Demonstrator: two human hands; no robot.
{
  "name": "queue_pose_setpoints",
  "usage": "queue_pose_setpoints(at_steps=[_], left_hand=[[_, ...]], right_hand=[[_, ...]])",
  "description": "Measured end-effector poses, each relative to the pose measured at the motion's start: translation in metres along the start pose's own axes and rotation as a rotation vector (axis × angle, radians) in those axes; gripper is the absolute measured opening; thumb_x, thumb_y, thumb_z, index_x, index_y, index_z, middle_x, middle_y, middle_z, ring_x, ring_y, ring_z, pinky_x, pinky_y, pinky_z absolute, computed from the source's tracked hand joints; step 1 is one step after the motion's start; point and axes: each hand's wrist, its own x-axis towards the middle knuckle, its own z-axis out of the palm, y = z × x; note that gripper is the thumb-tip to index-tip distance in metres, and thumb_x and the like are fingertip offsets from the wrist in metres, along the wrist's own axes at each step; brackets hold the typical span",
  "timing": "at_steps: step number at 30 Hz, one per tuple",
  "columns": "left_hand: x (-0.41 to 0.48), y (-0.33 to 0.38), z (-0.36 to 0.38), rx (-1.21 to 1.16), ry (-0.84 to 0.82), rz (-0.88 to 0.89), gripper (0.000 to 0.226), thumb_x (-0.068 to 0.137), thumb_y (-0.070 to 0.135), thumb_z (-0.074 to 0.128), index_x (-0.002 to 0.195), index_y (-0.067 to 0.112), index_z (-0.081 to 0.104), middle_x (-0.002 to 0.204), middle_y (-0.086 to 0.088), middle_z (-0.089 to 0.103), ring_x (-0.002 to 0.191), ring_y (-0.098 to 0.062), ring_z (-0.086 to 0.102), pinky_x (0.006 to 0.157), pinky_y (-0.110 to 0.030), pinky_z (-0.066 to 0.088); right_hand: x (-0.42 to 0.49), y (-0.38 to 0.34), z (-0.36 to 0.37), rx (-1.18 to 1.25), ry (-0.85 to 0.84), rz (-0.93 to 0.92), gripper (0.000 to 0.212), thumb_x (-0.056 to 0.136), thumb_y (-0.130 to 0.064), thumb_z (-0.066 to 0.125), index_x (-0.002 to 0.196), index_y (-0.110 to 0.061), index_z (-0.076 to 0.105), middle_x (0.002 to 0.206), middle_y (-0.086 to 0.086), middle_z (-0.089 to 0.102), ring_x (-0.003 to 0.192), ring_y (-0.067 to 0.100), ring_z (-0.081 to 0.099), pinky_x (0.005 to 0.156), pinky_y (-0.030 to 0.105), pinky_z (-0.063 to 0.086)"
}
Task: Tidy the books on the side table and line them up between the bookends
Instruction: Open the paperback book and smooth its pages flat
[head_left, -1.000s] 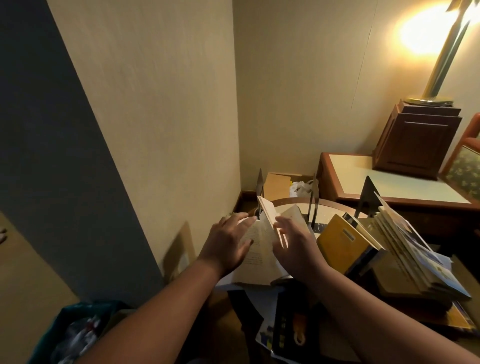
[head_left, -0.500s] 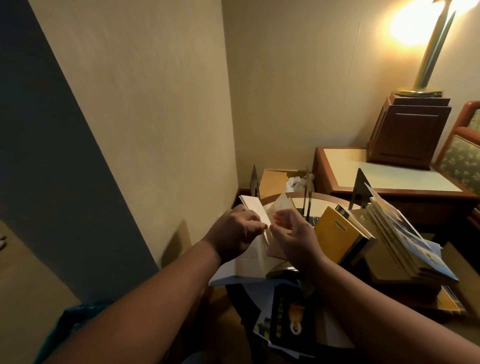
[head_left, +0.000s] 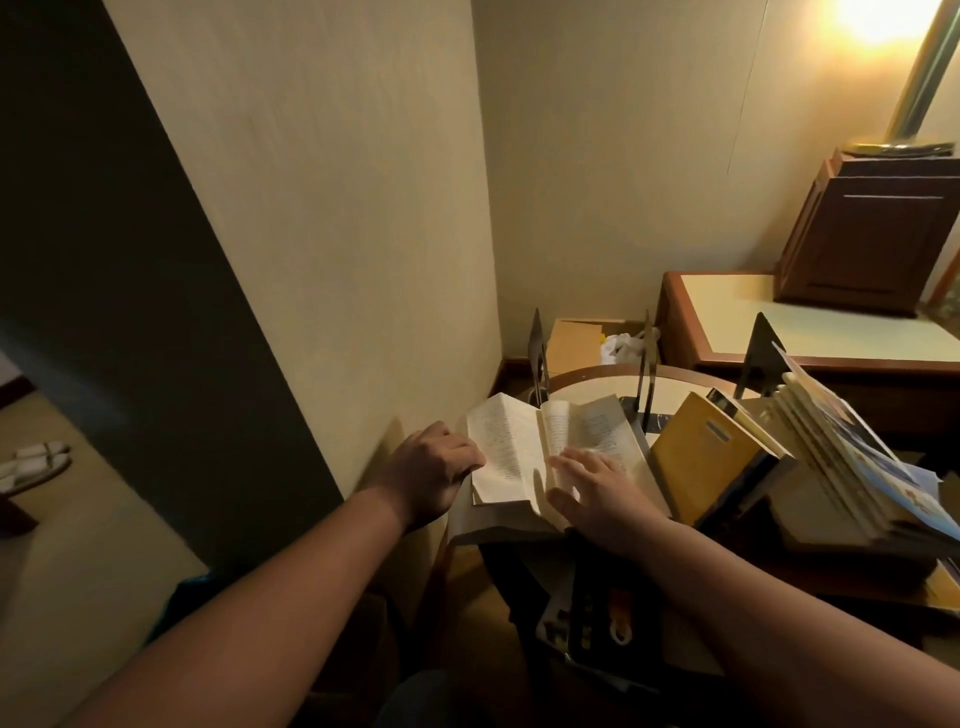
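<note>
- Cream-paged paperback book (head_left: 511, 449) at near left of round wooden side table (head_left: 597, 372): left edge gripped in curled left hand (head_left: 431, 478), right page pressed under flat right hand (head_left: 597, 491).
- Half-folded moments ago, now spread open; closing and standing upright outstanding.
- Black metal bookends (head_left: 537, 353) behind, yellow book (head_left: 701, 452) leaning alongside; beige walls, lit lamp (head_left: 924, 67).
</note>
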Motion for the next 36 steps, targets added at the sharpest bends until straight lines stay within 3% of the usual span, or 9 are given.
queue_pose_setpoints(at_steps=[6,9,12,16,18,23,28,33,36], left_hand=[[-0.011,-0.003,0.019,-0.028,-0.055,-0.084,0.02,0.081,0.016,0.071,0.101,0.018,0.071,0.098,0.0,0.072,0.089,-0.024,0.059,0.07,-0.039,0.056],[-0.013,-0.005,0.032,-0.038,-0.065,-0.107,0.022,0.084,0.017,0.064,0.105,0.018,0.068,0.1,-0.002,0.071,0.088,-0.025,0.059,0.071,-0.044,0.056],[-0.015,0.001,0.037,-0.074,-0.076,-0.143,0.047,0.086,0.015,0.059,0.131,0.026,0.052,0.107,-0.003,0.067,0.092,-0.023,0.058,0.073,-0.044,0.056],[-0.014,0.01,0.036,0.017,-0.217,-0.132,0.092,0.082,0.017,0.072,0.154,0.036,0.02,0.128,-0.004,0.053,0.109,-0.021,0.05,0.08,-0.035,0.05],[-0.012,0.01,0.035,0.061,-0.276,-0.151,0.087,0.086,0.023,0.068,0.155,0.038,0.018,0.136,-0.002,0.047,0.118,-0.021,0.044,0.089,-0.035,0.046],[-0.005,0.013,0.027,-0.049,-0.256,-0.284,0.052,0.096,0.034,0.045,0.147,0.033,0.039,0.148,0.0,0.039,0.131,-0.022,0.038,0.105,-0.044,0.04],[0.006,0.027,0.043,-0.133,-0.451,-0.384,0.06,0.103,0.045,0.022,0.158,0.025,0.006,0.166,0.008,0.003,0.152,-0.015,0.001,0.122,-0.048,0.013],[0.003,0.029,0.046,-0.121,-0.547,-0.431,0.057,0.105,0.041,0.02,0.158,0.028,0.002,0.165,0.012,-0.002,0.152,-0.013,0.0,0.121,-0.051,0.01],[0.005,0.032,0.046,-0.112,-0.565,-0.462,0.058,0.105,0.041,0.022,0.157,0.029,0.001,0.165,0.013,-0.004,0.151,-0.012,-0.002,0.12,-0.056,0.007]], right_hand=[[-0.013,-0.001,0.005,-0.16,0.019,-0.036,0.055,0.105,-0.044,0.041,0.156,-0.026,0.029,0.166,0.003,0.014,0.152,0.029,0.009,0.122,0.044,0.012],[-0.019,-0.005,-0.001,-0.22,-0.037,-0.056,0.05,0.107,-0.04,0.04,0.154,-0.023,0.033,0.165,0.002,0.014,0.152,0.031,0.006,0.122,0.049,0.013],[-0.013,-0.005,0.002,-0.073,-0.01,0.045,0.059,0.102,-0.059,0.033,0.153,-0.03,0.032,0.164,0.002,0.019,0.151,0.03,0.013,0.12,0.05,0.02],[-0.004,-0.012,0.008,-0.083,0.01,0.103,0.074,0.09,-0.076,0.038,0.148,-0.03,0.034,0.158,0.004,0.027,0.143,0.033,0.027,0.113,0.052,0.033],[-0.002,-0.015,0.011,-0.11,0.013,0.118,0.078,0.086,-0.078,0.045,0.146,-0.029,0.033,0.155,0.005,0.028,0.14,0.034,0.029,0.112,0.054,0.034],[0.002,-0.021,0.018,-0.171,0.042,0.125,0.083,0.084,-0.079,0.046,0.146,-0.026,0.031,0.153,0.008,0.028,0.138,0.035,0.031,0.113,0.056,0.033],[0.005,-0.021,0.023,-0.231,0.039,0.123,0.087,0.081,-0.083,0.043,0.146,-0.027,0.03,0.149,0.008,0.031,0.133,0.034,0.036,0.108,0.055,0.039],[0.01,-0.018,0.009,-0.475,0.005,-0.009,0.05,0.094,-0.058,0.054,0.138,-0.042,0.035,0.139,0.005,0.035,0.126,0.033,0.04,0.097,0.054,0.047],[0.02,-0.018,0.007,-0.444,0.044,0.031,0.044,0.096,-0.049,0.053,0.135,-0.031,0.042,0.135,0.006,0.04,0.122,0.031,0.043,0.098,0.052,0.047]])
